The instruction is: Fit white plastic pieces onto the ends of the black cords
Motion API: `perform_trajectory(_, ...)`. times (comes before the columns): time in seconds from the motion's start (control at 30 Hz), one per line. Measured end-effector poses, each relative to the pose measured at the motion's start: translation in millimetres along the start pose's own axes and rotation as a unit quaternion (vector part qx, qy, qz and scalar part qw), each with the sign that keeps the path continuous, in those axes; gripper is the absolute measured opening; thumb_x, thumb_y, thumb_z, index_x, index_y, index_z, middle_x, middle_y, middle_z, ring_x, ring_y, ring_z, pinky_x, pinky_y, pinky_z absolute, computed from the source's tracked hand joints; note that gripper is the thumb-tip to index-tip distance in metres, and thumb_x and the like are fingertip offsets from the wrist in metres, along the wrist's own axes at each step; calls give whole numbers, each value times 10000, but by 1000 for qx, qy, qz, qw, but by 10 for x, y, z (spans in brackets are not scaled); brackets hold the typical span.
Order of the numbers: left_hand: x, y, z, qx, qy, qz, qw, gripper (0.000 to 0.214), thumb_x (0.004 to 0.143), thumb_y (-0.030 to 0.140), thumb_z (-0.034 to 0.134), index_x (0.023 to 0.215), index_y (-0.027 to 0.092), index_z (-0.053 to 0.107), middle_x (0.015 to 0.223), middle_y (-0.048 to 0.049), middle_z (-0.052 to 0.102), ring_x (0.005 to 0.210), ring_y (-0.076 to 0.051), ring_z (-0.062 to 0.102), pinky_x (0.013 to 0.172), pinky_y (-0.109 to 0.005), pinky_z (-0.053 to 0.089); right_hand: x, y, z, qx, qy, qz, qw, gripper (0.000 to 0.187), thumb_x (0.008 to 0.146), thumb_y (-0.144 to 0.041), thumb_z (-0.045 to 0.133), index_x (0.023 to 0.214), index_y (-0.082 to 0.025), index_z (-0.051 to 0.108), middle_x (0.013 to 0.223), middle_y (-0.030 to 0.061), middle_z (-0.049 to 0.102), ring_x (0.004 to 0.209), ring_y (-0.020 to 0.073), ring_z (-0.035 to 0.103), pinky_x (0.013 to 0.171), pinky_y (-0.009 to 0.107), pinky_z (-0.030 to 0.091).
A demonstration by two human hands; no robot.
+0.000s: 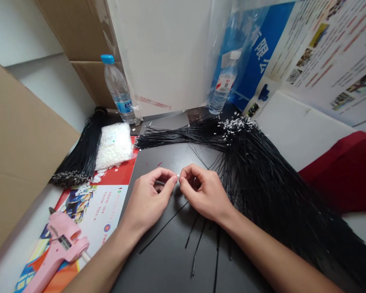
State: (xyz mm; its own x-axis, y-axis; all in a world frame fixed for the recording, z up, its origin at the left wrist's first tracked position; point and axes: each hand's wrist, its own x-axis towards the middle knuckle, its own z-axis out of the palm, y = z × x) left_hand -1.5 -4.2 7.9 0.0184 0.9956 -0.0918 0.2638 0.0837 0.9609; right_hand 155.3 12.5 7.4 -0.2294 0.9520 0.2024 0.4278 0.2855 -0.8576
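My left hand (pixel 151 195) and my right hand (pixel 203 191) meet fingertip to fingertip over the black mat (pixel 171 260). Both are pinched on a tiny white piece (pixel 178 176) and on a thin black cord (pixel 163 228) that trails toward me. A few loose black cords lie under my right wrist. A large heap of black cords (pixel 268 179), some tipped with white pieces, spreads to the right. A bag of small white pieces (pixel 114 145) and a second bundle of black cords (pixel 81 156) lie at the left.
A pink glue gun (pixel 59 248) lies on a printed sheet at the lower left. Two water bottles (pixel 118 89) (pixel 222 87) stand at the back by cardboard boxes. A cardboard panel walls the left; red cloth (pixel 341 175) lies at the right.
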Motion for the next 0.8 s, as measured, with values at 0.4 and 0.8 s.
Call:
perform_trajectory(0.4, 6, 7, 39, -53, 4, 1, 999, 220, 837, 380, 689, 837, 160, 681, 815, -24, 701, 619, -124, 662, 604, -232, 541, -31, -19, 26, 11, -6, 19, 1000, 93, 829, -203, 563, 749, -164, 588, 574, -33, 582, 487, 65, 495, 454, 161, 352)
perform_trajectory(0.8, 21, 98, -67, -59, -17, -20, 998, 288, 759, 449, 742, 754, 163, 710, 708, -18, 687, 533, -118, 604, 548, -236, 527, -50, 43, 13, -27, -21, -36, 999, 104, 908, -184, 538, 859, -175, 630, 762, 2, 713, 665, 98, 638, 648, 205, 459)
